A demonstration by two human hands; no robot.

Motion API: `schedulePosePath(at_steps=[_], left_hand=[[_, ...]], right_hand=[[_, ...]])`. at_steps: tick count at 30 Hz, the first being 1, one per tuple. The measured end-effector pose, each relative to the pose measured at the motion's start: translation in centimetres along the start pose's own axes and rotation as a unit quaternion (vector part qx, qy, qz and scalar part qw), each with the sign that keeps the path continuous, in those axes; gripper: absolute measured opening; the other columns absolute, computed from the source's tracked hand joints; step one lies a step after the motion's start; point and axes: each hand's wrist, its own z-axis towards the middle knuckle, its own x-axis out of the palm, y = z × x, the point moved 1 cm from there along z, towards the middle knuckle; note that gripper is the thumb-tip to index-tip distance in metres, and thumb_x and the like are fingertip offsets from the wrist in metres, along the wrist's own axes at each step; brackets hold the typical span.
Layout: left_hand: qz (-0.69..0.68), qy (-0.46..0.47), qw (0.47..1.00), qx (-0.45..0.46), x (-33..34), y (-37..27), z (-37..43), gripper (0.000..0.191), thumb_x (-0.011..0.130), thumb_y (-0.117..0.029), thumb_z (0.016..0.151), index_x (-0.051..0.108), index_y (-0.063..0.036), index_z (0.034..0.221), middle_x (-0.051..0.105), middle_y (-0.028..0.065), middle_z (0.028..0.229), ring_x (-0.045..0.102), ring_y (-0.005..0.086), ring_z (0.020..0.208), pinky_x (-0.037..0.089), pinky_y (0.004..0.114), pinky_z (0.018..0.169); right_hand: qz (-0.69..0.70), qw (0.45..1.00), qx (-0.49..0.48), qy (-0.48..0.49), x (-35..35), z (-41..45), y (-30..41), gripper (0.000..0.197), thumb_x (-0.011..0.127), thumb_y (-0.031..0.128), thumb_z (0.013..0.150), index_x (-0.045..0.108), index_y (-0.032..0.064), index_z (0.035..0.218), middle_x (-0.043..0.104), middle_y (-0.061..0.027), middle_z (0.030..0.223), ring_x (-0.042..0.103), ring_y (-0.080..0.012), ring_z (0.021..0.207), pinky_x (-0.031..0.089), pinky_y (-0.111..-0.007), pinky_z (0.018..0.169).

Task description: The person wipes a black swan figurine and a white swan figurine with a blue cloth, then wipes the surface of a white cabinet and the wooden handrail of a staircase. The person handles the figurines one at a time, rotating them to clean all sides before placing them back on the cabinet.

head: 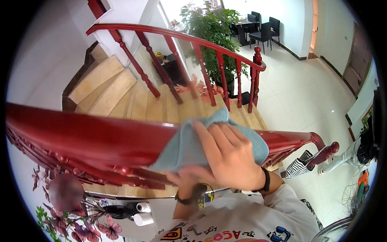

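A blue-grey cloth (pixel 187 146) lies draped over the red wooden handrail (pixel 121 137) that crosses the view in front of me. My right hand (pixel 231 154) presses on the cloth from above, fingers close together, with a dark band at the wrist. Lower and closer to my body, my left hand (pixel 190 178) is blurred at the cloth's lower edge, beside the rail; a dark band is on that wrist too. Its fingers are partly hidden, and whether they grip the cloth cannot be told.
Tan stone stairs (pixel 163 103) curve beyond the rail, bordered by a second red banister (pixel 193 37). A leafy plant (pixel 208 36) stands behind it. Pink-leaved branches (pixel 84 227) and paper rolls (pixel 143 219) are at lower left. A striped cloth (pixel 297 168) hangs by the newel post. Another person (pixel 341 160) stands at right.
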Motion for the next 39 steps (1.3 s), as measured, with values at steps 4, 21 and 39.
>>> schedulePosePath(at_steps=[4,21,39], left_hand=[[0.047,-0.021,0.999,-0.016,-0.1,2.0,0.4,0.056,0.04,-0.031,0.094,0.027,0.0045,0.135,0.039,0.0213,0.135,0.038,0.0308,0.126,0.028,0.044,0.104],[0.262,-0.203,0.935,0.123,1.0,-0.1,-0.5,0.06,0.037,-0.035,0.093,0.027,0.0045,0.137,0.039,0.0225,0.135,0.036,0.0346,0.127,0.026,0.047,0.105],[0.684,-0.028,0.693,0.228,13.5,-10.5,-1.3,0.045,0.038,-0.026,0.085,0.057,0.0027,0.113,0.056,0.0172,0.108,0.045,0.0379,0.112,0.023,0.051,0.101]], right_hand=[[0.044,0.999,-0.001,0.021,0.1,0.0,-1.4,0.073,0.073,0.046,0.063,0.055,-0.013,0.103,0.052,-0.0135,0.075,0.055,-0.0268,0.065,0.048,-0.033,0.06],[0.114,0.985,-0.027,0.124,-1.3,-0.6,-2.8,0.063,0.058,0.041,0.079,0.05,-0.009,0.117,0.047,-0.0087,0.081,0.051,-0.0207,0.072,0.045,-0.028,0.07],[0.171,0.983,-0.013,0.065,-1.5,-11.9,-13.8,0.07,0.055,0.047,0.083,0.044,-0.0108,0.12,0.05,-0.017,0.096,0.048,-0.0284,0.086,0.042,-0.035,0.078]])
